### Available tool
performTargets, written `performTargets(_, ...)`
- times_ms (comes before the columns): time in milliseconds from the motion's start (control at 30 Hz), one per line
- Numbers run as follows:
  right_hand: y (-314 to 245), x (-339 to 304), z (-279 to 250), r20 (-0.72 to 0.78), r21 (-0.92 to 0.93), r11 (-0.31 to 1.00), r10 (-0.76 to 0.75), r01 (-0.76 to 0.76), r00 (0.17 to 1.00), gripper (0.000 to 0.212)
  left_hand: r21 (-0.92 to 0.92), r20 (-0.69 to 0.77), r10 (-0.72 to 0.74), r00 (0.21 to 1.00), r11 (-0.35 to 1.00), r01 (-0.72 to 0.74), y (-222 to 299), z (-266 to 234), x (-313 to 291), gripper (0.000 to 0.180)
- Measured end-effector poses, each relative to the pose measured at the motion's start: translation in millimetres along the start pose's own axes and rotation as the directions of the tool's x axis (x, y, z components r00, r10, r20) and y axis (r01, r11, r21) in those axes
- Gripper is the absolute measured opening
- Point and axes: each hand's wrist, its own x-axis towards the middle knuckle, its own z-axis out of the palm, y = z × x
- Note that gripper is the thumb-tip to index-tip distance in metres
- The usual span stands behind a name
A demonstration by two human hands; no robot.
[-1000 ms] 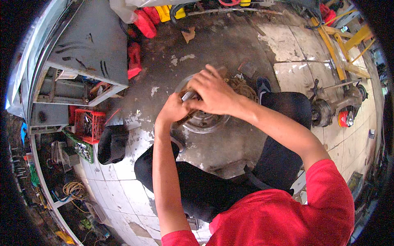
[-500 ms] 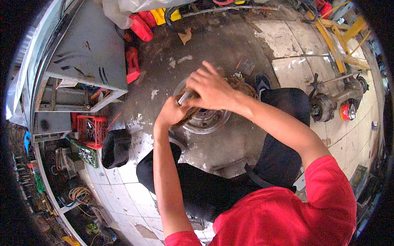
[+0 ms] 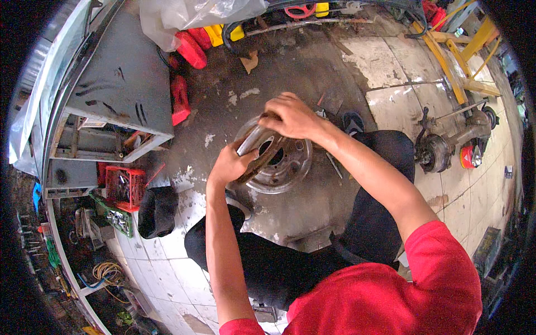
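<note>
Both my hands hold a curved, rusty brown metal piece (image 3: 266, 155) with a pale smooth band, which looks like a brake shoe. My left hand (image 3: 230, 163) grips its lower left end, thumb across the inner side. The fingers of my right hand (image 3: 290, 116) curl over its upper end. Tilted, the piece hangs above a round steel wheel rim (image 3: 300, 174) lying on the floor between my legs. The piece and my hands hide the rim's left and upper parts.
A thin metal tool (image 3: 335, 163) lies right of the rim. An axle part with a hub (image 3: 434, 153) and a red can (image 3: 470, 157) sit at the right, below a yellow frame (image 3: 453, 64). To the left stand a grey cabinet (image 3: 120, 67), a red crate (image 3: 124, 188) and a green tray (image 3: 119, 221).
My right hand was blurred, with a finger raised; now its fingers are curled over the piece. More of the piece and the rim's centre shows. A rusty patch beside my right wrist no longer shows.
</note>
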Motion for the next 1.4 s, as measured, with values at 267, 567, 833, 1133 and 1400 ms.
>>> performTargets(267, -47, 1, 6, -0.069, -0.065, 0.963, -0.267, 0.263, 0.961, 0.041, -0.031, -0.007, -0.009, 1.0, 0.999, 0.008, 11, 4, -9, 0.054)
performTargets(567, 9, 2, -3, -0.111, -0.141, 0.987, 0.063, -0.078, 0.992, 0.038, 0.027, -0.129, 0.081, 0.988, 0.997, -0.079, 32, 3, 0, 0.048)
performTargets(833, -23, 4, 3, 0.026, -0.108, 0.986, -0.127, 0.129, 0.992, 0.036, 0.216, -0.175, -0.03, 0.984, 0.974, 0.069, 35, 1, -21, 0.049)
performTargets(1133, -33, 5, -13, 0.043, -0.023, 0.999, -0.027, 0.028, 0.999, 0.043, 0.294, -0.235, 0.005, 0.972, 0.953, 0.066, 48, 3, -20, 0.04)
performTargets(1400, -73, 8, -1, 0.138, 0.004, 1.0, -0.027, 0.027, 0.99, 0.047, 0.332, -0.189, 0.034, 0.981, 0.943, 0.031, 21, 5, -21, 0.037)
